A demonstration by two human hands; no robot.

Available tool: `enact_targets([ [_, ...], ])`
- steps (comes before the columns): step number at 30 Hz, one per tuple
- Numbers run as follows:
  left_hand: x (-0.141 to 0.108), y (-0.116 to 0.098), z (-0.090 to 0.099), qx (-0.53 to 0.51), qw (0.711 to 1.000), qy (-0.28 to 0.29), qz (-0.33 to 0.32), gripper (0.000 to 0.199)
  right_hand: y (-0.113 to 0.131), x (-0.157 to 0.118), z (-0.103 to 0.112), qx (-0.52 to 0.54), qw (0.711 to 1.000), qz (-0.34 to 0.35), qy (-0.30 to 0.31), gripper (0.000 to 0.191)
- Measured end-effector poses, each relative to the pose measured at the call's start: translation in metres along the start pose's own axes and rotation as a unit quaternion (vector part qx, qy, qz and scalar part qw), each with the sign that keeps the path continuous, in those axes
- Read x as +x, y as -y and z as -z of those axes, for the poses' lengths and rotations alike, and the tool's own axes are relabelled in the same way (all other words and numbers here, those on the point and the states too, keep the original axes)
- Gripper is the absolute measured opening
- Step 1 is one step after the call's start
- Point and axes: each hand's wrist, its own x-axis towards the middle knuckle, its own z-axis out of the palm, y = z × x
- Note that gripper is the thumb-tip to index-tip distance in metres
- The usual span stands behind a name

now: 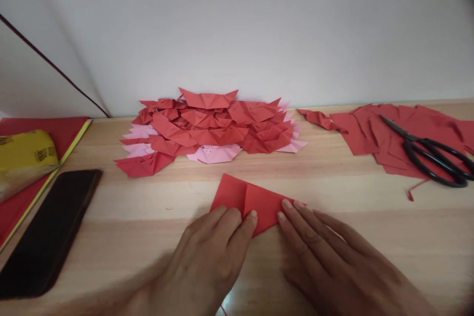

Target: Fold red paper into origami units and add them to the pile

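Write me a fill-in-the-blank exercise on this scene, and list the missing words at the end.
1. The left hand and right hand both touch a folded paper coloured ____.
2. The scissors have handles coloured ____.
3. The phone lies on the person's ____ side.
4. The heaped paper shapes are red and ____.

Missing words: red; black; left; pink.

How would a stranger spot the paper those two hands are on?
On the wooden table, find the heap of red and pink folded papers by the wall. Nearer you, the left hand and right hand rest on a red paper. Flatter than the heaped pieces, it lies apart, the only one touched.
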Motion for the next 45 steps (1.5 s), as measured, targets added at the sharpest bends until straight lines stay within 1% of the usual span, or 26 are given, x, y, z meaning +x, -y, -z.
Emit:
enact_targets([
  [3, 0.000, -0.001, -0.001, 0.003, 1.000, -0.013, 0.008, 0.025, -0.003, -0.003, 0.004, -0.014, 1.000, 0.000, -0.003, 0.038],
  [5, -0.001, -0.002, -0.003, 0.003, 1.000, -0.009, 0.014, 0.023, -0.004, -0.004, 0.006, -0.019, 1.000, 0.002, -0.007, 0.037],
  [9, -0.003, -0.002, -0.004, -0.015, 0.999, 0.017, 0.033, 0.021, -0.002, -0.002, 0.006, -0.030, 0.999, 0.007, -0.009, 0.039],
  [12, -0.003, -0.001, -0.003, -0.040, 0.996, 0.050, 0.054, 0.021, 0.000, -0.002, 0.004, -0.033, 0.999, 0.012, -0.002, 0.040],
  [15, -0.003, -0.002, -0.001, -0.048, 0.995, 0.069, 0.056, 0.022, 0.000, -0.002, 0.004, -0.030, 0.999, 0.015, 0.002, 0.039],
  [21, -0.003, -0.004, 0.002, -0.040, 0.994, 0.081, 0.062, 0.020, 0.001, 0.003, 0.008, -0.058, 0.998, 0.024, -0.021, 0.038],
  [27, -0.005, -0.006, 0.001, -0.029, 0.995, 0.078, 0.059, 0.023, 0.002, 0.001, 0.009, -0.087, 0.995, 0.044, 0.004, 0.041],
  [30, -0.006, -0.006, 0.000, -0.026, 0.995, 0.079, 0.062, 0.024, 0.002, 0.001, 0.008, -0.092, 0.995, 0.041, 0.002, 0.040],
  [32, -0.006, -0.003, 0.000, -0.045, 0.994, 0.082, 0.060, 0.023, 0.003, 0.002, 0.008, -0.094, 0.995, 0.034, -0.004, 0.039],
  [34, -0.006, 0.003, 0.001, -0.077, 0.994, 0.062, 0.051, 0.024, 0.004, 0.004, 0.008, -0.090, 0.995, 0.031, -0.016, 0.038],
  [35, -0.005, 0.006, 0.002, -0.097, 0.993, 0.042, 0.055, 0.025, 0.004, 0.004, 0.008, -0.088, 0.995, 0.028, -0.024, 0.037],
  [37, -0.004, 0.014, 0.006, -0.130, 0.988, -0.042, 0.066, 0.026, 0.005, 0.004, 0.008, -0.084, 0.996, 0.024, -0.033, 0.037],
  [39, -0.002, 0.018, 0.010, -0.134, 0.983, -0.106, 0.070, 0.026, 0.007, 0.004, 0.008, -0.083, 0.996, 0.021, -0.036, 0.039],
  [40, -0.001, 0.017, 0.012, -0.128, 0.982, -0.128, 0.046, 0.026, 0.007, 0.003, 0.008, -0.084, 0.996, 0.018, -0.036, 0.040],
  [42, -0.002, 0.011, 0.014, -0.086, 0.985, -0.145, -0.031, 0.025, 0.007, 0.002, 0.007, -0.089, 0.995, 0.018, -0.040, 0.043],
  [43, -0.003, 0.006, 0.013, -0.054, 0.988, -0.124, -0.076, 0.026, 0.007, 0.001, 0.007, -0.094, 0.994, 0.023, -0.043, 0.042],
  [44, -0.005, -0.001, 0.011, -0.020, 0.989, -0.091, -0.114, 0.029, 0.006, 0.001, 0.006, -0.100, 0.994, 0.032, -0.044, 0.042],
  [45, -0.008, -0.008, 0.008, 0.015, 0.990, -0.065, -0.124, 0.034, 0.005, 0.000, 0.006, -0.106, 0.993, 0.042, -0.042, 0.041],
])
